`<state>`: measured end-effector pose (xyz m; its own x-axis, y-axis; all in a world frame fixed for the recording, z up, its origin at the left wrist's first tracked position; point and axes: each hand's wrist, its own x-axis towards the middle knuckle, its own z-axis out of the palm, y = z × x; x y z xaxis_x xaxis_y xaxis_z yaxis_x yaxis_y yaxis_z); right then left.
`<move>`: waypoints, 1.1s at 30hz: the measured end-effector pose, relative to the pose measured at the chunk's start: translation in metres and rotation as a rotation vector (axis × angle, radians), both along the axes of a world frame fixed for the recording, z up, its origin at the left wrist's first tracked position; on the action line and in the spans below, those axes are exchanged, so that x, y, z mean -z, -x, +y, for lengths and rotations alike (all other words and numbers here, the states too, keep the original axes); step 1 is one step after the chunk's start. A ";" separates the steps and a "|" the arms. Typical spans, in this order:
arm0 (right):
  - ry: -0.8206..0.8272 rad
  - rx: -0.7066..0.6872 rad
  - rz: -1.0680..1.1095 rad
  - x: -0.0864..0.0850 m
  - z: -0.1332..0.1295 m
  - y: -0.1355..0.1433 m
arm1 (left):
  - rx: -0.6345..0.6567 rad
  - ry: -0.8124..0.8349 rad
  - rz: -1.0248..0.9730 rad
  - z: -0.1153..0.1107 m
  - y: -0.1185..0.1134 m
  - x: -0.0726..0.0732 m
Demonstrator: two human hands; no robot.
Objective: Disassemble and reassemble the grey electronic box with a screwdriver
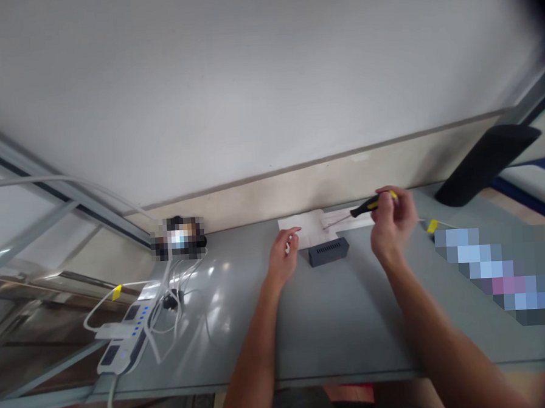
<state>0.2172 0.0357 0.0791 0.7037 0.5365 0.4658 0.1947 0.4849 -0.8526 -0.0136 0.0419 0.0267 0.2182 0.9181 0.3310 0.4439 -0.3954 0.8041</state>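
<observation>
A screwdriver (366, 207) with a black and yellow handle is gripped in my right hand (392, 222), above the bench. Its thin shaft slants down and left, the tip over a white paper sheet (306, 226). My left hand (284, 255) is at the sheet's left front edge, index finger reaching over the paper, thumb a little apart, the other fingers bent. Nothing shows in it. Between my hands, just in front of the paper, sits a small dark grey box (328, 252) with a row of slots along its upper face.
A white power strip (126, 336) with looped white cables lies on the grey bench (333, 322) at the left. Behind it is a blurred-out object (178, 238). A black rounded column (485, 165) leans at the back right, near a pixelated device (495, 271). A pale wall (267, 107) rises behind.
</observation>
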 end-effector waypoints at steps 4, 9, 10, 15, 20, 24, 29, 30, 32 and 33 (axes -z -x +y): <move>-0.096 0.236 -0.116 -0.010 -0.006 -0.015 | 0.122 -0.014 0.014 -0.009 -0.007 -0.005; -0.085 0.184 -0.159 -0.009 -0.004 -0.019 | 0.193 -0.029 0.039 -0.013 -0.013 -0.005; -0.071 0.175 -0.164 -0.008 -0.003 -0.019 | 0.203 -0.031 0.046 -0.013 -0.014 -0.005; 0.000 0.173 -0.186 -0.005 -0.002 -0.016 | 0.233 -0.040 0.105 -0.016 -0.017 -0.009; 0.025 0.052 -0.202 -0.009 -0.007 -0.015 | 0.269 -0.103 0.116 -0.017 -0.022 -0.007; 0.079 -0.183 -0.209 -0.015 -0.011 -0.012 | 0.263 -0.106 0.094 -0.016 -0.024 -0.002; 0.045 -0.483 -0.146 -0.017 -0.011 -0.009 | 0.262 -0.129 0.072 -0.015 -0.024 -0.001; 0.035 -0.512 -0.143 -0.017 -0.011 -0.008 | 0.260 -0.128 0.075 -0.015 -0.024 -0.001; 0.022 -0.518 -0.142 -0.015 -0.010 -0.008 | 0.257 -0.125 0.081 -0.015 -0.024 -0.001; 0.023 -0.504 -0.138 -0.014 -0.009 -0.008 | 0.254 -0.127 0.083 -0.015 -0.024 -0.001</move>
<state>0.2250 0.0267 0.0931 0.2884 0.8039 0.5202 0.0528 0.5291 -0.8469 0.0109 0.0267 0.0273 0.4669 0.7828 0.4113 0.3796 -0.5975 0.7063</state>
